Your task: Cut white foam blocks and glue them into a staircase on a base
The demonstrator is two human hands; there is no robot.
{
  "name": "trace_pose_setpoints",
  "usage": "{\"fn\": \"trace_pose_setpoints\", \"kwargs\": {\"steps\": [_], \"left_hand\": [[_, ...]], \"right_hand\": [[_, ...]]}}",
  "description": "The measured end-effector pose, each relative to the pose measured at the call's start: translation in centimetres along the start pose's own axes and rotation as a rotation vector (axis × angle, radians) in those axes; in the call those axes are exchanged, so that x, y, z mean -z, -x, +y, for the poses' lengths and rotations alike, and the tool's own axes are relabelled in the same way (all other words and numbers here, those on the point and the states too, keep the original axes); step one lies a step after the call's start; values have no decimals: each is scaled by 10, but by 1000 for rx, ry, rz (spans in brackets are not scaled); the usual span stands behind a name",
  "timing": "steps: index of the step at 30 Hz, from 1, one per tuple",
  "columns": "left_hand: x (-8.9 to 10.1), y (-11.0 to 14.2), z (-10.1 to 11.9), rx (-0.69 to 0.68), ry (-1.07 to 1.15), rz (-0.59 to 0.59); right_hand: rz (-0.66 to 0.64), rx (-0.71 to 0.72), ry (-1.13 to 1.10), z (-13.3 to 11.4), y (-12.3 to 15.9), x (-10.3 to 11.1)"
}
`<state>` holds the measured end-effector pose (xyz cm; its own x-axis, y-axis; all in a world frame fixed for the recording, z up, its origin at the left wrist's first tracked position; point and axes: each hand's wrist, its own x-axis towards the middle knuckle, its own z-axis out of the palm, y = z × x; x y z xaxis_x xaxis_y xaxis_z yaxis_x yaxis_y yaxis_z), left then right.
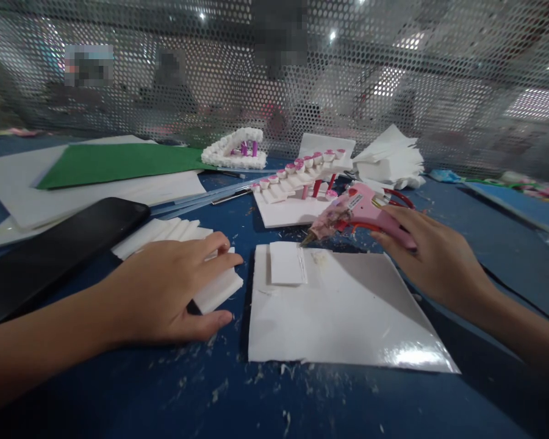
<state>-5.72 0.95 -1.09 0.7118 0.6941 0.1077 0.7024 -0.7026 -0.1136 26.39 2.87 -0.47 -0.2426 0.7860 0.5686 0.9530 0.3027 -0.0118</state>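
My right hand (432, 259) grips a pink hot glue gun (370, 213), its nozzle pointing left and down to the upper edge of a small white square piece (287, 263). That piece lies near the top left corner of a glossy white board (348, 317). A clear glue line shows along the piece's right side. To the left, my left hand (178, 283) rests over a fanned row of white foam pieces (219, 289), thumb and fingers apart. The palm hides part of the row, and I see no firm grip on any piece.
A model staircase (283, 210) with pink-topped steps stands behind the board. Beyond are a white model (235, 152) with purple posts, a green sheet (123, 161), clear glue sticks (201, 196) and crumpled white paper (388, 160). A black phone (64, 253) lies left; perforated mesh (274, 79) borders the back.
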Motion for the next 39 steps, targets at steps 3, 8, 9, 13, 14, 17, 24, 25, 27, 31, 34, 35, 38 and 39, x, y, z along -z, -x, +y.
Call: {"fn": "trace_pose_setpoints", "kwargs": {"steps": [3,8,9,13,14,17,24,25,27,31,34,35,38,39], "left_hand": [[0,0,-1,-16,-5,-8],[0,0,-1,12,10,0],[0,0,0,12,11,-1],[1,0,4,33,-3,16],[2,0,5,52,-3,26],[2,0,8,96,-7,34],[-1,1,6,92,-25,31],[-2,2,6,76,-24,27],[-1,2,6,45,-12,26],[2,2,9,99,19,111],[5,3,10,122,50,172],[5,3,9,119,67,195],[5,3,6,79,144,251],[5,3,5,72,175,264]], "right_hand": [[-5,-1,16,0,0,0],[-1,-3,43,1,0,0],[-1,-2,49,1,0,0],[-3,-15,70,2,-1,-1],[-2,-19,75,2,-1,-1],[3,-18,86,1,-1,-1],[-19,-62,108,-1,-4,3],[-20,-71,114,-2,-4,5],[-23,-94,114,-1,-5,9],[-62,-210,83,3,-5,21],[-104,-293,49,10,0,35],[-113,-316,47,13,2,40],[-143,-394,94,27,13,56],[-144,-421,121,33,17,60]]}}
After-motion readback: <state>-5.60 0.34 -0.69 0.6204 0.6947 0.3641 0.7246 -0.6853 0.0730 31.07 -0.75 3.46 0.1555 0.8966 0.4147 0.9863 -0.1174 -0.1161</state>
